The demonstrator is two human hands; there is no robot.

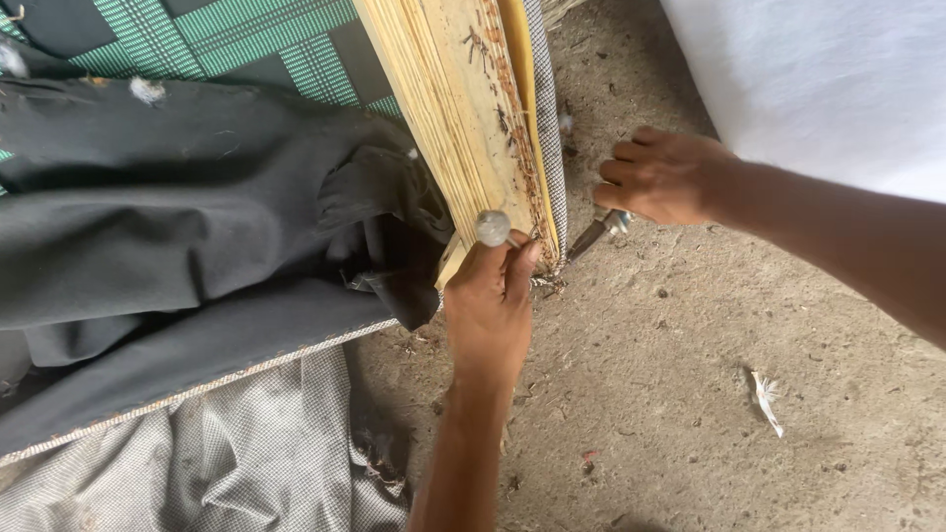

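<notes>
A pale wooden frame edge [448,108] runs down from the top, with a row of rusty staples and a strip of grey checked fabric [548,118] along its right side. My left hand [490,305] comes up from below and is closed at the frame's lower corner, pinching a tool with a round grey metal end [493,228]. My right hand [662,177] reaches in from the right, closed on a tool with a shiny collar and dark shaft [598,232]. The shaft's tip points at the checked fabric near the corner. Both tool handles are hidden inside the fists.
Loose black cloth [177,227] drapes left of the frame over green checked fabric [246,39]. Grey checked upholstery [246,463] lies at the bottom left. A white sheet [818,79] fills the top right. The dusty concrete floor [670,394] holds a small feather [765,399] and debris.
</notes>
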